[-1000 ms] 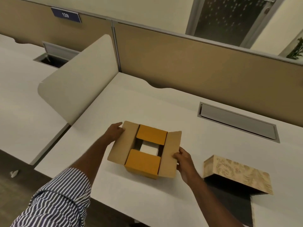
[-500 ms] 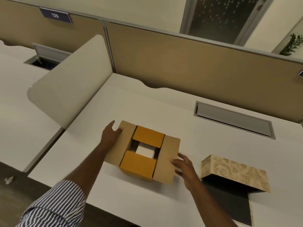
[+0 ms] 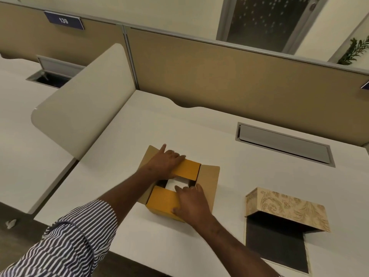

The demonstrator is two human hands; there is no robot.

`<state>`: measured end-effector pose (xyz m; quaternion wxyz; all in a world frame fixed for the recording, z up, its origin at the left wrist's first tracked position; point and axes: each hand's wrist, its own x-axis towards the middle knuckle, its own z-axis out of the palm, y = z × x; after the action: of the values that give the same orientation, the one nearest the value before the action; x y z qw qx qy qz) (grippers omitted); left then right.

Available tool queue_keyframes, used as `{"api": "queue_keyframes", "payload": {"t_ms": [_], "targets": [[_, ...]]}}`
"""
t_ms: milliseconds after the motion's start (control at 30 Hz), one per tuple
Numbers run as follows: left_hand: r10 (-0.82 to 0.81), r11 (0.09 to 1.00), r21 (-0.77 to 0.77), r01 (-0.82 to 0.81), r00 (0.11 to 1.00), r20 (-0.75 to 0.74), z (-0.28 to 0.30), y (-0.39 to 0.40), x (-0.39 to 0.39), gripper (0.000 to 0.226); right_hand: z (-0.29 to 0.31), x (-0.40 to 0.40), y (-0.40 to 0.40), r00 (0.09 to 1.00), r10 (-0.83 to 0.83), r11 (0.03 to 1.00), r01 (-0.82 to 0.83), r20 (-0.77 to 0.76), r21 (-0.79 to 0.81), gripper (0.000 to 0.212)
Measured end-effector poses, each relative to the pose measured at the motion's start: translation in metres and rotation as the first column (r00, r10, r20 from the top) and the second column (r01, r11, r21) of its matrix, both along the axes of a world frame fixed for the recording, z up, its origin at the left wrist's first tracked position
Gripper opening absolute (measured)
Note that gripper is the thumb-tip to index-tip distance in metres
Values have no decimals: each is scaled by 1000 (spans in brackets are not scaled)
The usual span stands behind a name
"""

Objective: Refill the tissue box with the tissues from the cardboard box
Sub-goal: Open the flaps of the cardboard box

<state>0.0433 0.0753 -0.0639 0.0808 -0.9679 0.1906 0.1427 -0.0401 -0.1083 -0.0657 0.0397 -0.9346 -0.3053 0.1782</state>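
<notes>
Head view: my 2 hands work at the cardboard box (image 3: pixel 207 182) in the middle of the white desk (image 3: pixel 229 148). My left hand (image 3: pixel 166 161) lies flat and spread on the far orange inner flap (image 3: pixel 189 170), holding nothing; my right hand (image 3: pixel 192 202) rests on the near orange flap (image 3: pixel 161 200), fingers loosely curled at the edge of the opening, also holding nothing. Between the 2 flaps a patch of white tissues (image 3: pixel 179 182) shows inside. The 2 brown outer flaps are folded out to either side.

The tissue box (image 3: pixel 287 208), rectangular with a tan leaf pattern, stands well apart to the right, on its side with a dark interior facing me.

The corrugated card looks stiff and matte; its flaps will likely spring back unless pressed down. I judge the tissues light, soft and easily crumpled, best taken as a whole stack by pinching both long sides, not the top sheet.
</notes>
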Motion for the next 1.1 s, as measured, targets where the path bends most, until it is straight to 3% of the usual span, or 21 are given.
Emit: {"api": "queue_keyframes", "payload": {"t_ms": [133, 233, 367, 500, 567, 667, 800, 1000, 1100], "targets": [[-13, 1000, 3, 14, 996, -92, 4, 0, 7, 82, -2, 1, 2, 1000, -23, 998, 24, -9, 60, 74], [74, 980, -163, -110, 974, -213, 18, 3, 17, 74, 5, -4, -1, 999, -38, 988, 32, 36, 154, 59], [190, 812, -465, -353, 913, -360, 42, 16, 41, 63, 16, -27, -7, 993, 2, 960, -34, 114, 278, 33], [340, 637, -620, -458, 889, -308, 49, 23, 59, 89, 17, -58, -18, 982, 119, 924, -165, 150, 346, 33], [448, 700, -524, -486, 869, -209, 44, 20, 68, 103, 9, -76, -26, 966, 182, 891, -241, 183, 384, 41], [562, 758, -324, -566, 819, -117, 33, 15, 76, 119, -14, -96, -38, 903, 319, 891, -389, 288, 235, 48], [579, 800, -146, -582, 812, -70, 13, 10, 76, 124, -32, -102, -47, 888, 395, 897, -428, 236, 110, 52], [565, 806, -103, -583, 809, -159, -2, 10, 86, 116, -33, -103, -44, 890, 394, 896, -428, 229, 119, 46], [537, 816, -175, -551, 835, -122, 8, 10, 84, 107, -21, -102, -45, 902, 369, 893, -411, 224, 183, 42]]}}
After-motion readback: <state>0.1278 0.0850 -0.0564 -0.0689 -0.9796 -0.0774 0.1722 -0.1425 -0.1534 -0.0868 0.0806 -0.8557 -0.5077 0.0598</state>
